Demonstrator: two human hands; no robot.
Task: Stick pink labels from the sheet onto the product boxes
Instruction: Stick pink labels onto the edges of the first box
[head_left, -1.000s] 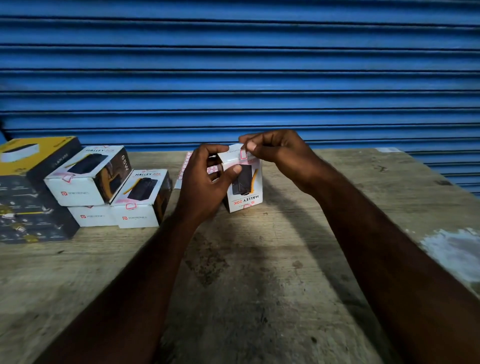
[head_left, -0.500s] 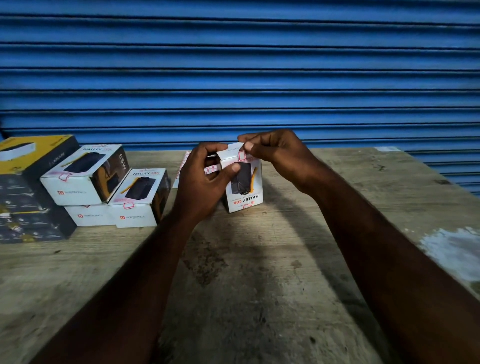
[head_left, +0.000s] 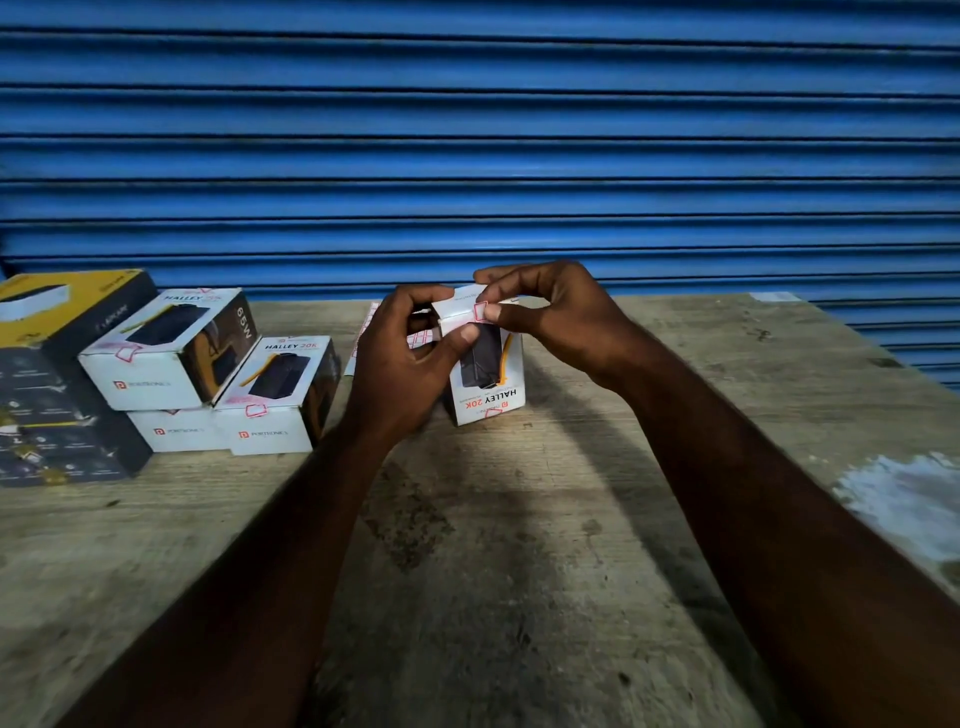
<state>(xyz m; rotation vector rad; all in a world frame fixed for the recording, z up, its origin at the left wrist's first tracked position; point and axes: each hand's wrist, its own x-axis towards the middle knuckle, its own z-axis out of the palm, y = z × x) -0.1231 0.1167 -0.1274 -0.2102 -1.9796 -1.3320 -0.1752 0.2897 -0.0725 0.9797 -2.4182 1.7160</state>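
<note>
Left hand (head_left: 405, 364) hides most of the label sheet (head_left: 363, 332) behind the box (head_left: 488, 384).

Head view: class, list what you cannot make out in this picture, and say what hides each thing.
1. Label sheet: mostly behind the left hand, so its labels cannot be counted.
2. Pink label on the upright box: print too small, with the right hand crowding it.
3. Dark box: cut off by the left edge.
4. Lowest white box: top covered by the 65W box.
</note>
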